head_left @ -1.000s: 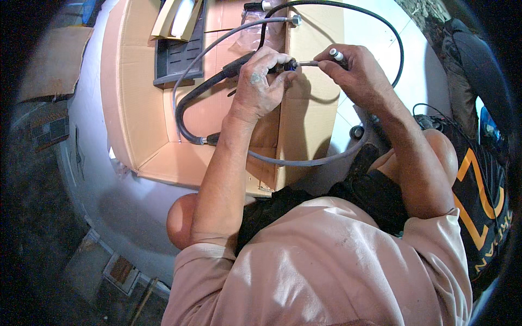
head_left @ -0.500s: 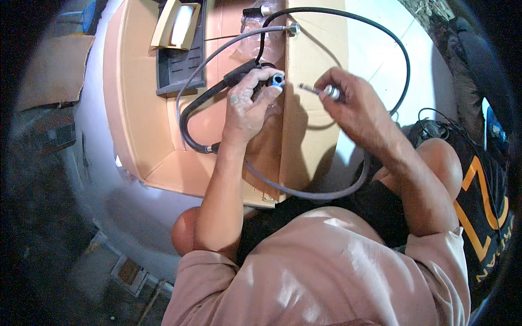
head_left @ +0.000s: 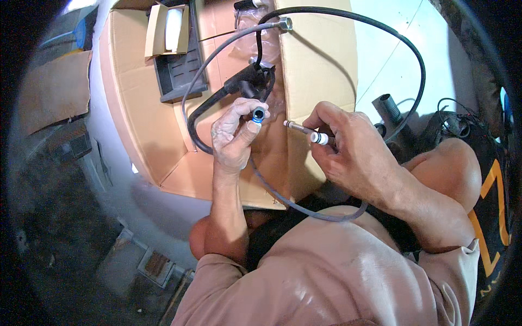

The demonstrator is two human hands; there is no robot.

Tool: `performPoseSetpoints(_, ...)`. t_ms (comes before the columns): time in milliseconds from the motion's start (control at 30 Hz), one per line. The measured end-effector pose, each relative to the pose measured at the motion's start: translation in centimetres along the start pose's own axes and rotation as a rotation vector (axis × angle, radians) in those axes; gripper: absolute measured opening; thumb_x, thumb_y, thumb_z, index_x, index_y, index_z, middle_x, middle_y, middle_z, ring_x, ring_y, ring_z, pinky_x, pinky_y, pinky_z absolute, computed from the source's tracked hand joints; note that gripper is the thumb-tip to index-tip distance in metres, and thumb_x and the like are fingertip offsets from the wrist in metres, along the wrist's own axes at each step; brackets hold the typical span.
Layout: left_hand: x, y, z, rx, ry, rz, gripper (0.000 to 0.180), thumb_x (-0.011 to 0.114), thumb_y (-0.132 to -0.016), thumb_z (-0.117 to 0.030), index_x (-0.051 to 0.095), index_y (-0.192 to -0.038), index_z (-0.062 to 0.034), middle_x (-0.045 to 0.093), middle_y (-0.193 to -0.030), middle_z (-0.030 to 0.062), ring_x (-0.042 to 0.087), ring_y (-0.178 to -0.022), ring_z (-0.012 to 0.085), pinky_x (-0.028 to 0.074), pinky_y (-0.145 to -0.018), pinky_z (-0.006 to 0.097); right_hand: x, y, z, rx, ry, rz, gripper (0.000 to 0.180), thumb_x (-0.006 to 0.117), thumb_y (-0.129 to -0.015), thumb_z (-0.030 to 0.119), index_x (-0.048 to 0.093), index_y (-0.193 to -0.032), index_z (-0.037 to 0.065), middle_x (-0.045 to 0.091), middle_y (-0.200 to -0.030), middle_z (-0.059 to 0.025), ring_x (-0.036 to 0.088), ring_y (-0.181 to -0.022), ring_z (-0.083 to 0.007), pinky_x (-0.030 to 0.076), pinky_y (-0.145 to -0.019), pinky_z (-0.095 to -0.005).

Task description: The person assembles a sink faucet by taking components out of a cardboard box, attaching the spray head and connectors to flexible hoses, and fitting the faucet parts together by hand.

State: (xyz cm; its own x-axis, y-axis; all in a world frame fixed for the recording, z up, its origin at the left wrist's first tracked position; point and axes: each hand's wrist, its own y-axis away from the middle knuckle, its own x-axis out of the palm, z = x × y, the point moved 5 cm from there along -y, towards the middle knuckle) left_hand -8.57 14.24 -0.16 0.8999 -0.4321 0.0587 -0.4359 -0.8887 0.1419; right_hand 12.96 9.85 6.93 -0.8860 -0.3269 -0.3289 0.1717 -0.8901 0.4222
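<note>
My left hand (head_left: 232, 137) pinches a round blue-rimmed fitting (head_left: 258, 114), its dark open bore turned up towards me. To its right, my right hand (head_left: 356, 149) grips a hose end with a white connector (head_left: 319, 138) ringed in black. A thin metal tube (head_left: 299, 126) with a white tip is in the same fingers and points towards the blue-rimmed fitting; a gap separates them. Beyond my left hand, a black tap-like body (head_left: 244, 79) with black hoses lies over the box. A grey braided hose (head_left: 222, 44) ends in a metal nut (head_left: 285, 24).
An open cardboard box (head_left: 136, 108) spreads in front of me. Inside are a dark grey tray (head_left: 182, 79), a small carton (head_left: 155, 32) with a white item, and clear plastic wrap (head_left: 244, 46). A looped black hose (head_left: 375, 28) arches to the right, near a grey corrugated tube (head_left: 387, 108).
Both hands have come nearer my body, still holding their parts. The white connector and the blue-rimmed fitting now face me more. The corrugated tube on the right has come into sight.
</note>
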Motion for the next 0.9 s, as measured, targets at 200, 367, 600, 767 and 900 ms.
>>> performPoseSetpoints(200, -0.1, -0.1, 0.2, -0.012, -0.025, 0.009, 0.03, 0.069, -0.093, -0.022, 0.068, -0.108, 0.0039, 0.063, -0.107, 0.0103, 0.057, -0.093, 0.0159, 0.045, -0.084, 0.028, 0.4, -0.3, -0.5, 0.039, 0.021, 0.029, 0.015, 0.063, -0.085, 0.001, 0.06, -0.098, -0.004, 0.062, -0.066, -0.0176, 0.064, -0.059, -0.0281, 0.048, -0.058, -0.0386)
performPoseSetpoints(367, 0.0, 0.0, 0.1, -0.042, -0.111, 0.003, 0.026, 0.068, -0.092, -0.019, 0.068, -0.107, 0.003, 0.063, -0.106, 0.0093, 0.055, -0.092, 0.0148, 0.044, -0.083, 0.027, 0.5, -0.5, -0.6, 0.059, 0.019, -0.008, 0.015, 0.065, -0.084, 0.002, 0.06, -0.098, -0.003, 0.064, -0.069, -0.0186, 0.066, -0.062, -0.0291, 0.049, -0.059, -0.039)
performPoseSetpoints(600, 1.0, -0.5, -0.8, 0.022, -0.15, -0.003, 0.022, 0.066, -0.093, -0.016, 0.067, -0.105, 0.0023, 0.064, -0.104, 0.0093, 0.057, -0.092, 0.0165, 0.044, -0.083, 0.029, 0.5, -0.7, -0.4, 0.049, -0.098, -0.029, 0.015, 0.064, -0.085, 0.004, 0.06, -0.098, -0.003, 0.065, -0.073, -0.0198, 0.065, -0.063, -0.0288, 0.049, -0.06, -0.0381)
performPoseSetpoints(767, 1.6, -0.9, -1.6, 0.038, -0.199, 0.028, 0.023, 0.066, -0.093, -0.016, 0.067, -0.105, 0.0027, 0.065, -0.102, 0.0105, 0.058, -0.094, 0.0181, 0.045, -0.086, 0.03, 1.1, -1.0, -1.8, -0.023, -0.145, -0.115, 0.012, 0.062, -0.092, 0.005, 0.061, -0.101, -0.002, 0.064, -0.072, -0.0139, 0.062, -0.066, -0.0203, 0.049, -0.064, -0.0348)
performPoseSetpoints(900, 1.5, -0.9, -1.9, 0.05, -0.179, 0.017, 0.021, 0.066, -0.092, -0.013, 0.067, -0.105, 0.0031, 0.065, -0.101, 0.0102, 0.058, -0.094, 0.0174, 0.046, -0.086, 0.03, 1.4, -1.5, -2.1, 0.079, -0.197, -0.043, 0.012, 0.06, -0.095, 0.006, 0.062, -0.105, -0.001, 0.063, -0.072, -0.0097, 0.06, -0.067, -0.0164, 0.049, -0.065, -0.033)
